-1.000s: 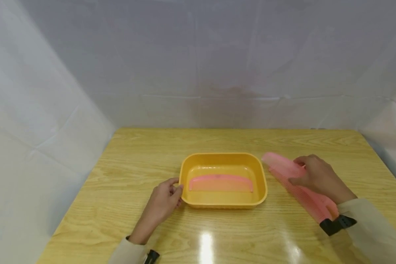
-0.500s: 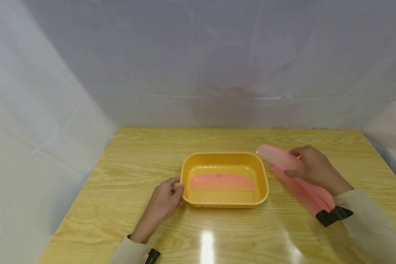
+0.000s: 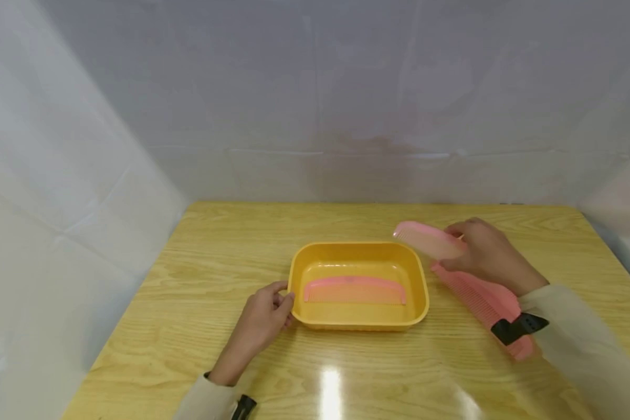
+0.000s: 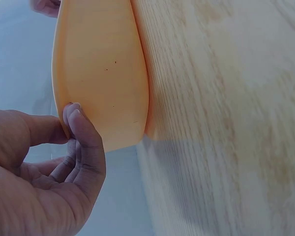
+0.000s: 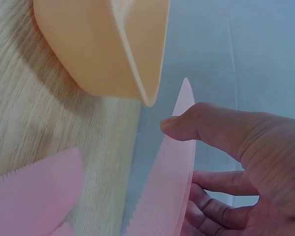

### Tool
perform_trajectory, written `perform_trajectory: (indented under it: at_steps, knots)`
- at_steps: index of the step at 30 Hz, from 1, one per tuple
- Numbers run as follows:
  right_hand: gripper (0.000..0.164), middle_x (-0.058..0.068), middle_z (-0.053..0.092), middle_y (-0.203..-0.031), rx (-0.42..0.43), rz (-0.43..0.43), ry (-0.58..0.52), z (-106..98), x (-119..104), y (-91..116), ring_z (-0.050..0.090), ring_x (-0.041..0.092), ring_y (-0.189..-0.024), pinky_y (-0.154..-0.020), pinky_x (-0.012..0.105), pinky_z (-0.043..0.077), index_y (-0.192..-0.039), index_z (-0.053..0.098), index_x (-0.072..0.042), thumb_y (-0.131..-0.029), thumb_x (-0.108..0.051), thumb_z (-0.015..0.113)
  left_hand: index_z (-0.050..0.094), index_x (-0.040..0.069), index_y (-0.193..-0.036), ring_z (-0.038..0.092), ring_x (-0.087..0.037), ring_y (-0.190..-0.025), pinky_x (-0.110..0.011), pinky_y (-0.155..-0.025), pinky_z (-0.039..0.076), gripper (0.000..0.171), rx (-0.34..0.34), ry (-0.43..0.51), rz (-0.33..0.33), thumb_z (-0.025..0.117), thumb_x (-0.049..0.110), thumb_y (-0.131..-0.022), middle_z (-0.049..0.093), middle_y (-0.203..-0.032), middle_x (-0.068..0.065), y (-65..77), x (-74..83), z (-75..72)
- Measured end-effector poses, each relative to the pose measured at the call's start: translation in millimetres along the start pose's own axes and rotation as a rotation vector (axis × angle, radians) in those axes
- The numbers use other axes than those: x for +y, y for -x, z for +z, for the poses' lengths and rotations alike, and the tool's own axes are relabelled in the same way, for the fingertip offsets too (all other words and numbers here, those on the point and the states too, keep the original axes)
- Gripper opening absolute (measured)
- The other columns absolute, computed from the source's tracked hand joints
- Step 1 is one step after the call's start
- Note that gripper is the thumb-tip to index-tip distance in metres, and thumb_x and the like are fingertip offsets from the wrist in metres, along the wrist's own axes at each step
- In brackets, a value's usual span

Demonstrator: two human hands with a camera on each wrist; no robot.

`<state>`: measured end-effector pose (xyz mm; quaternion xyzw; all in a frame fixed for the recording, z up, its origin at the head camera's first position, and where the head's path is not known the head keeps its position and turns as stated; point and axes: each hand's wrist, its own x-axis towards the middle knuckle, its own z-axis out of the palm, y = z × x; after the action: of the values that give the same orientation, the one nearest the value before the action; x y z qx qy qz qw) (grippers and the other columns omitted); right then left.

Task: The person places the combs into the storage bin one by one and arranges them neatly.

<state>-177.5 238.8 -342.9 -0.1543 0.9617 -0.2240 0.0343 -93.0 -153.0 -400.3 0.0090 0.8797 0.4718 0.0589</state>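
A yellow plastic basin [image 3: 358, 318] stands on the table with one pink comb [image 3: 354, 290] lying flat inside it, teeth toward me. My left hand [image 3: 262, 315] pinches the basin's left rim between thumb and fingers, as the left wrist view also shows on the basin wall [image 4: 103, 69]. To the right of the basin, my right hand [image 3: 483, 254] grips another pink comb [image 3: 433, 240], raised above the table near the basin's right corner. Beneath that forearm lie more pink combs [image 3: 475, 297], overlapping and partly hidden; their number is unclear.
The wooden table [image 3: 231, 245] reaches back to a pale sheet [image 3: 273, 175] hung behind it, with sheeting on both sides as well. A dark wrist strap [image 3: 520, 328] is on the right sleeve, close over the lying combs.
The right hand has lifted one comb off the others and carried it left and away from me, toward the basin's right corner. The left hand keeps its place on the rim.
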Motion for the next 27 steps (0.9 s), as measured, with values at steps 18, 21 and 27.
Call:
perform_trajectory:
  at_steps: [18,21,27]
  knots:
    - [0.057,0.026,0.066,-0.113,-0.001,-0.157,0.002,9,-29,-19,0.061,0.041,-0.103,-0.088,0.056,0.052,-0.121,0.065,0.013,-0.078,-0.019,0.087,0.055,-0.008,-0.138,0.066,-0.02,-0.064,-0.027,-0.051,0.052,0.039,0.002,-0.015,-0.01,0.056,0.011,-0.104,0.066,-0.075,-0.004,0.8,0.3,0.4]
    - [0.056,0.026,0.066,-0.114,-0.001,-0.184,-0.005,10,-33,-21,0.061,0.041,-0.103,-0.088,0.056,0.052,-0.121,0.065,0.013,-0.079,-0.017,0.086,0.055,-0.008,-0.138,0.066,-0.02,-0.064,-0.027,-0.051,0.051,0.039,0.003,-0.015,-0.009,0.056,0.011,-0.104,0.066,-0.074,-0.004,0.2,0.4,0.8]
    - [0.057,0.027,0.065,-0.116,-0.015,-0.213,-0.002,15,-42,-24,0.061,0.041,-0.104,-0.089,0.056,0.052,-0.122,0.064,0.012,-0.079,-0.017,0.087,0.055,-0.008,-0.138,0.066,-0.021,-0.064,-0.027,-0.052,0.052,0.039,0.003,-0.013,-0.01,0.056,0.011,-0.104,0.066,-0.074,-0.003,-0.4,0.4,1.0]
